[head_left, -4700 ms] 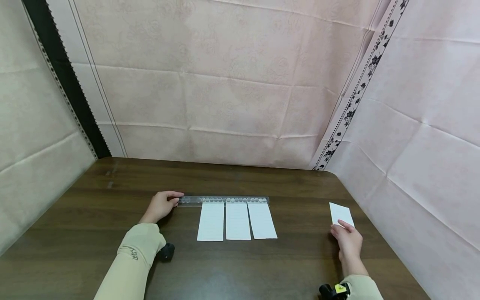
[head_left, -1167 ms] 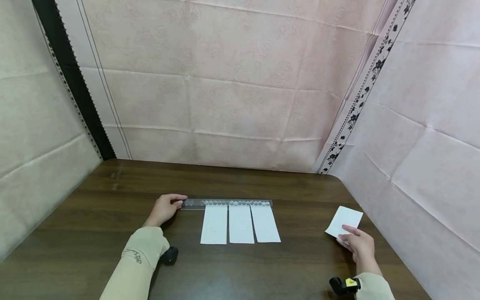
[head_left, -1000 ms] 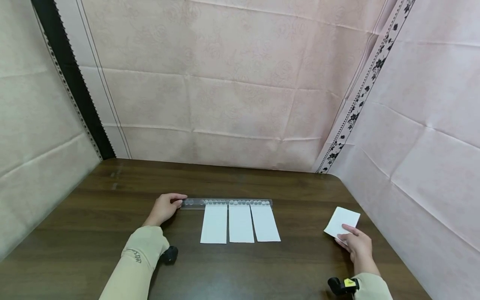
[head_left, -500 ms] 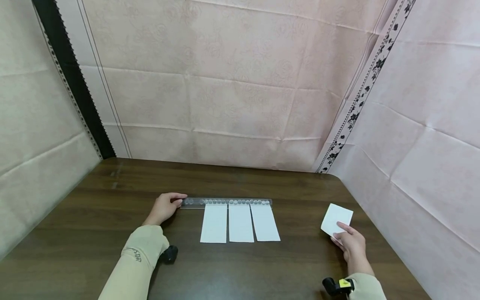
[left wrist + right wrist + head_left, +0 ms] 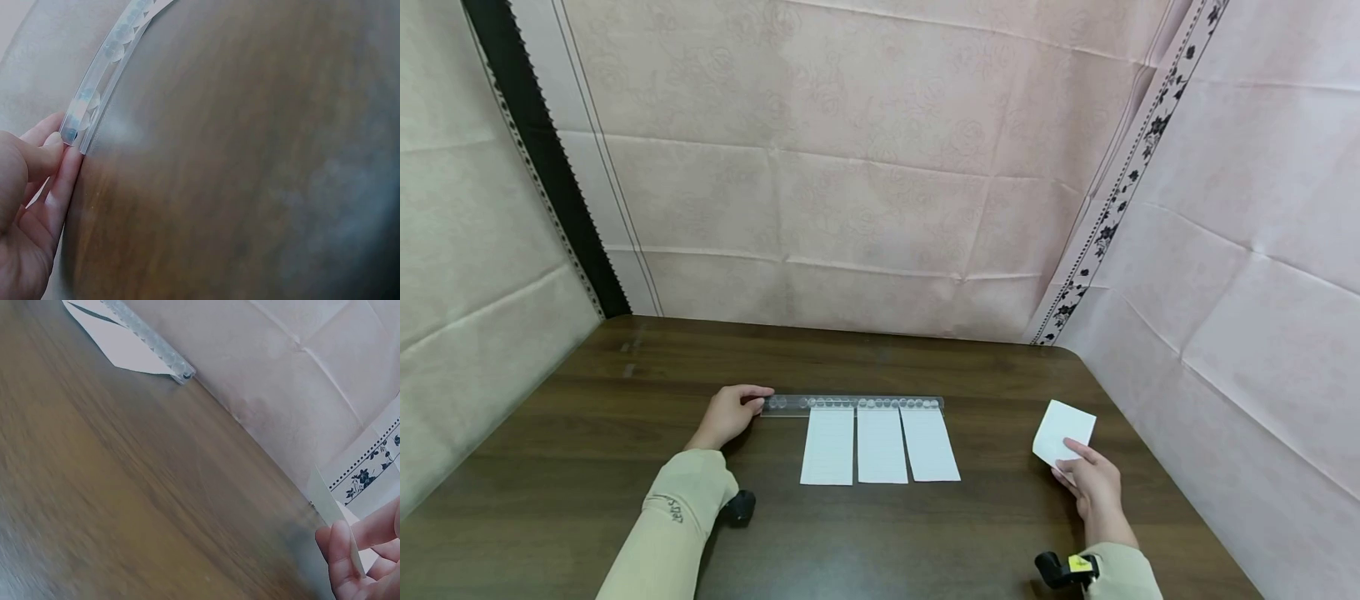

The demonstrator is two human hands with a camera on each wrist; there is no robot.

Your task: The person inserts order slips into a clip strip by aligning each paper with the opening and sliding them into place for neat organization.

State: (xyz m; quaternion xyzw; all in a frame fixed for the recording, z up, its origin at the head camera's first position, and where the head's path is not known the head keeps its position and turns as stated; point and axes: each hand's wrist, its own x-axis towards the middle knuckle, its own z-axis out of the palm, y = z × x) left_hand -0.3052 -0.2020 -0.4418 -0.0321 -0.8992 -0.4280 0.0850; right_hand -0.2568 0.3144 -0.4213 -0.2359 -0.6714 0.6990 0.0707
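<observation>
A clear plastic ticket rail (image 5: 788, 402) with a row of round clear balls lies across the wooden table. My left hand (image 5: 726, 417) pinches its left end between thumb and fingers; the left wrist view shows the thumb on the end of the rail (image 5: 103, 69). Three white paper slips (image 5: 882, 446) hang side by side from the rail toward me, their top edges under the balls. The rightmost slip (image 5: 930, 444) slants a little. Off to the right, my right hand (image 5: 1096, 490) pinches a white paper slip (image 5: 1064, 427), tilted and raised, between thumb and fingers.
The dark wooden table (image 5: 880, 542) is bordered by pale cloth walls (image 5: 880, 208) at the back and both sides. A black wrist camera (image 5: 739, 509) sits at the left cuff and another wrist camera (image 5: 1063, 571) with a yellow tag at the right.
Over the last second my right hand has moved slightly left with its slip. Earlier that slip was turned differently in the fingers. My left hand keeps its grip on the rail.
</observation>
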